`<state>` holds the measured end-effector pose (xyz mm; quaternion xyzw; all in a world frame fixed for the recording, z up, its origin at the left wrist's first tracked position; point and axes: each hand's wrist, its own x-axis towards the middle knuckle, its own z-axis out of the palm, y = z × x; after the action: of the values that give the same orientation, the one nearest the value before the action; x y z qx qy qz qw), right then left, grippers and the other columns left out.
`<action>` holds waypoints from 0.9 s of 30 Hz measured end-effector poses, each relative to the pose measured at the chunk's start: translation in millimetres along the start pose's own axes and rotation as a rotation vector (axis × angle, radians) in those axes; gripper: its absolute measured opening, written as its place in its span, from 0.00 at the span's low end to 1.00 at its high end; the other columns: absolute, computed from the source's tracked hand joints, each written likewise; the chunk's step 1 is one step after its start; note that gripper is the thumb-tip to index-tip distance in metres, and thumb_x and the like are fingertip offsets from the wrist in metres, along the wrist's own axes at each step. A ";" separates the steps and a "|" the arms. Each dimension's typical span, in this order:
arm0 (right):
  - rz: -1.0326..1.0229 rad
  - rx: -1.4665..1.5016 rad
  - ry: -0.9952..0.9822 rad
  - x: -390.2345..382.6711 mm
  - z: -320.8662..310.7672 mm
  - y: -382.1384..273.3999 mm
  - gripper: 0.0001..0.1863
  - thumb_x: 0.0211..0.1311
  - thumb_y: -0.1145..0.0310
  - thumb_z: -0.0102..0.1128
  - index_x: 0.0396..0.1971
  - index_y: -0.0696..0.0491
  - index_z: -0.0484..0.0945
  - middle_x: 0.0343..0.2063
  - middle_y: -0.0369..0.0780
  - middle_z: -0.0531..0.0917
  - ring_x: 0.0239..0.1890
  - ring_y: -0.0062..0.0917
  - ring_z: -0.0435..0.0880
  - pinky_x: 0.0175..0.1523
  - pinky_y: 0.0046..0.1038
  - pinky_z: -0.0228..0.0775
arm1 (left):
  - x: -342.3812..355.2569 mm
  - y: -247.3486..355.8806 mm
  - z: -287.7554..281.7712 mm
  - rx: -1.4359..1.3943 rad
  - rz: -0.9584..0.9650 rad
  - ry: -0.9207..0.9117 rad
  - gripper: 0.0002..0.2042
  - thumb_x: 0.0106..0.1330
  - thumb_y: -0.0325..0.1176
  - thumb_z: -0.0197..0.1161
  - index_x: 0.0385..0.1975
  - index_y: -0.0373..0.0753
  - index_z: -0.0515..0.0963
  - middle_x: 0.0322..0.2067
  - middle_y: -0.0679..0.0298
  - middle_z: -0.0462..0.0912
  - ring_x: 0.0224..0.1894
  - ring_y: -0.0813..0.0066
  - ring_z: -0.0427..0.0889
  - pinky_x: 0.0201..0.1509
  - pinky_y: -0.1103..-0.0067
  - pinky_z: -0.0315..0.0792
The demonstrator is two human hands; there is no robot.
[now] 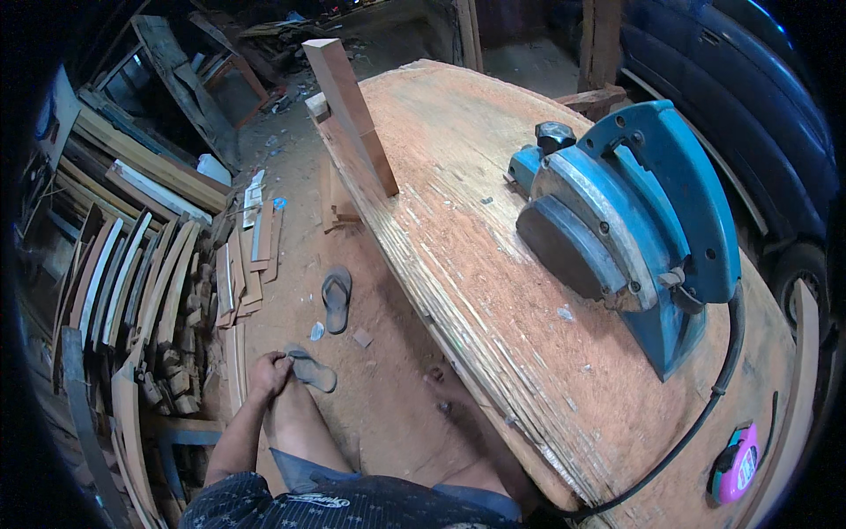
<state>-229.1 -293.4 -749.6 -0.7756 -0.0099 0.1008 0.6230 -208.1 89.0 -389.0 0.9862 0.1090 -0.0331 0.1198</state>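
Note:
My left hand [270, 374] rests on my bent knee with its fingers curled in, and nothing shows in it. My right hand is out of sight. A blue electric hand planer [608, 212] stands on the worn plywood tabletop [467, 256], its big handle toward the right. Its black cord [705, 410] curves down over the board to the near edge. A pink and teal tape measure [736, 465] lies at the near right of the tabletop. At the far left edge, a reddish wooden piece [352, 115] leans upright against the board's side.
Two flip-flops [336, 300] lie on the dirt floor. Stacked wood strips [132, 282] fill the left side, with flat offcuts [251, 256] beside them. A dark blue vehicle [740, 97] stands close at the right. A long wooden strip [797, 388] runs along the tabletop's right edge.

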 end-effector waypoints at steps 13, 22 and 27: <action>0.047 -0.171 -0.156 -30.8 -50.8 -151.2 0.20 0.66 0.57 0.67 0.47 0.58 0.82 0.34 0.46 0.89 0.37 0.34 0.89 0.43 0.36 0.81 | 2.0 -21.4 9.2 -0.041 0.052 0.023 0.25 0.62 0.49 0.65 0.48 0.32 0.85 0.47 0.43 0.86 0.54 0.47 0.83 0.62 0.64 0.74; 0.097 -0.179 -0.176 -37.7 -53.4 -183.1 0.21 0.67 0.59 0.67 0.52 0.59 0.80 0.34 0.44 0.88 0.34 0.27 0.88 0.40 0.31 0.80 | -1.6 -36.1 5.2 -0.021 0.071 0.042 0.25 0.64 0.51 0.65 0.48 0.34 0.85 0.49 0.45 0.85 0.55 0.48 0.82 0.63 0.63 0.73; 0.069 -0.317 -0.151 -48.1 -59.4 -201.5 0.24 0.68 0.57 0.66 0.55 0.58 0.78 0.38 0.46 0.88 0.39 0.31 0.88 0.46 0.33 0.80 | -10.5 -29.5 1.3 -0.065 0.094 0.064 0.24 0.63 0.51 0.65 0.47 0.35 0.85 0.48 0.47 0.85 0.54 0.48 0.82 0.62 0.62 0.73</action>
<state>-243.9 -312.5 -535.4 -0.8542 -0.0459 0.1774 0.4865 -225.0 114.4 -396.1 0.9864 0.0673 0.0077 0.1497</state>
